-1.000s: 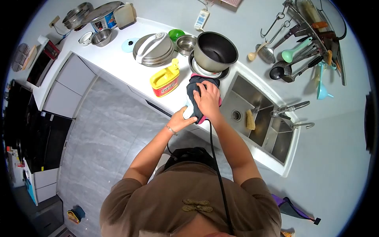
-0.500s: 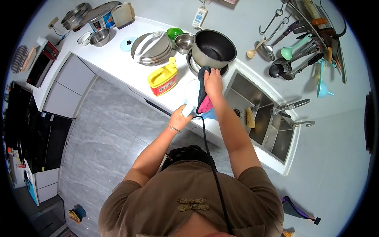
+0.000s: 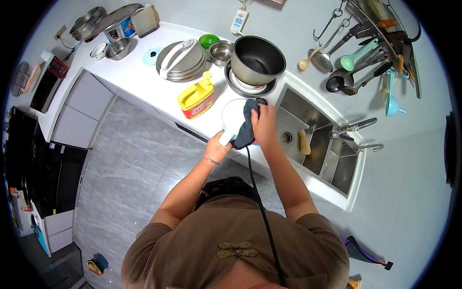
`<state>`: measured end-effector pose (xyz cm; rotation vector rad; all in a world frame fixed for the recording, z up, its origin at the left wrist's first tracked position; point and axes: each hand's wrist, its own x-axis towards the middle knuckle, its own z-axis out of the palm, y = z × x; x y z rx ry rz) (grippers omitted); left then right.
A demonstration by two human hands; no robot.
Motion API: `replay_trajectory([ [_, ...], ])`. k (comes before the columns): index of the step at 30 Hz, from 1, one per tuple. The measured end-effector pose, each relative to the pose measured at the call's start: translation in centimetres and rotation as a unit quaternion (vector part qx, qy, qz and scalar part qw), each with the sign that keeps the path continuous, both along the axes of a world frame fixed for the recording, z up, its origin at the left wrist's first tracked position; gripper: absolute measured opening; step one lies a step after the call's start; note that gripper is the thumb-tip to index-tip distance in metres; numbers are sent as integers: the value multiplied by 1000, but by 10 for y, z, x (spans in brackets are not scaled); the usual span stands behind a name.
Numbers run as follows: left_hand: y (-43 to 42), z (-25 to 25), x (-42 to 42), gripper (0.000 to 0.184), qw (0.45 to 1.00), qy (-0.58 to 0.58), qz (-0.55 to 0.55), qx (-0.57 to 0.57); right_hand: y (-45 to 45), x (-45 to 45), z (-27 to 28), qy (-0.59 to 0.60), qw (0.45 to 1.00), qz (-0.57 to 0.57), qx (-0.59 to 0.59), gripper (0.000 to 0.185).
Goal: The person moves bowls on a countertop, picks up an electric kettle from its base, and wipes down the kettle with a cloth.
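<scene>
The dark cloth (image 3: 246,131) pinched in the right hand (image 3: 263,124) has shifted toward the handle (image 3: 225,138) of the white pan (image 3: 232,114), which the left hand (image 3: 218,148) grips over the desk (image 3: 130,72) (wiping apparently reaches its near side).

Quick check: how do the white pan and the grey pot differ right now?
Colour: the pan is white, while the pot is dark inside and grey outside. Size: the pot looks larger than the pan. State: the left hand holds the pan by its handle; no hand touches the pot, which sits on other dishes. Both look round.
</scene>
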<state>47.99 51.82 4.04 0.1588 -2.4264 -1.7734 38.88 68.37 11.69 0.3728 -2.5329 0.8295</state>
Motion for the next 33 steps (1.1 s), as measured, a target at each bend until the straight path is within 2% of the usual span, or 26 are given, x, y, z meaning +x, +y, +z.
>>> replay_trajectory([
  [4,0,9,1,33,1000,-10,-6,15,-1,37,15,-42,997,55,31,29],
  [6,-2,12,2,31,999,-24,-29,39,-1,49,20,-37,989,139,16,29],
  [8,-4,12,2,31,998,-23,-38,42,-4,49,24,-55,986,152,28,29],
  [9,-4,12,1,30,998,-20,-45,46,-6,44,24,-27,988,149,33,29],
  [12,-6,8,-3,30,998,-16,-56,-8,-13,17,18,12,992,115,52,29],
  [14,-5,12,-4,30,999,-6,-54,0,-19,1,19,-30,994,62,85,29],
  [18,-4,8,-4,28,998,-2,-57,41,-25,-26,16,-10,997,37,70,25],
  [22,-2,6,-3,30,999,11,-41,20,-30,-62,6,8,998,4,57,25],
  [28,1,1,-2,31,999,-9,-24,21,-19,-97,-5,-51,998,-38,10,29],
  [31,-1,-1,1,29,999,-1,-31,7,20,-119,-22,-104,989,-103,7,34],
  [32,-1,1,2,28,1000,-3,-27,8,45,-132,-48,-81,991,-100,-30,38],
  [33,-2,2,2,26,1000,-6,-22,10,59,-125,-31,-131,982,-133,-23,41],
])
